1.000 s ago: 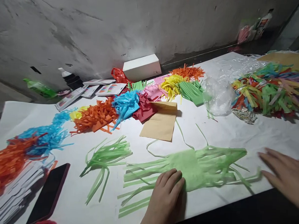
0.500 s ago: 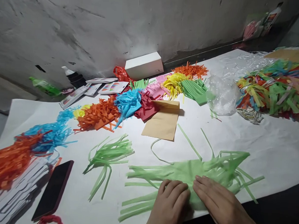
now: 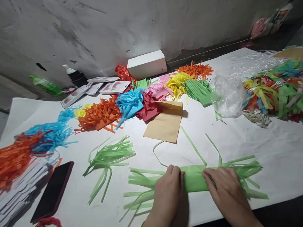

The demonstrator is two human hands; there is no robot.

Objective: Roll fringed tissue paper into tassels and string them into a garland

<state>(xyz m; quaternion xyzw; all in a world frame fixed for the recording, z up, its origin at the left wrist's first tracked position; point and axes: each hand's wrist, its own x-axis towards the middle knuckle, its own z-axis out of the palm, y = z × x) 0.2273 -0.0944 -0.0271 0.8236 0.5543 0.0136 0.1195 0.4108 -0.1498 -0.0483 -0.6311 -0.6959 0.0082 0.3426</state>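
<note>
The left hand (image 3: 167, 191) is bent over the light green fringed paper (image 3: 195, 179), its fingers grasping the left part of the plain middle band. The right hand (image 3: 225, 190) grasps the same band at its right part, with the thumb on the near side and the fingers laid over the top. Between the two hands, the band is visible as a flat, narrow piece. This paper lies at the near side of the table (image 3: 272, 149), a little right of the middle, and its cut strips spread out to the left and to the right, beyond both hands.

To the left of it, well apart from the hands, there is a loose green bunch (image 3: 109, 158) of strips. Farther to the left lies a dark phone (image 3: 53, 191), and beside it a stack of white paper strips (image 3: 17, 188). On the far side from the hands, a tan envelope (image 3: 164, 124) lies near the dark red fringed paper (image 3: 149, 110). At the far right are a clear plastic bag (image 3: 227, 98) and a many-coloured pile (image 3: 283, 89). A white box (image 3: 147, 64) stands close to the wall (image 3: 145, 23).
</note>
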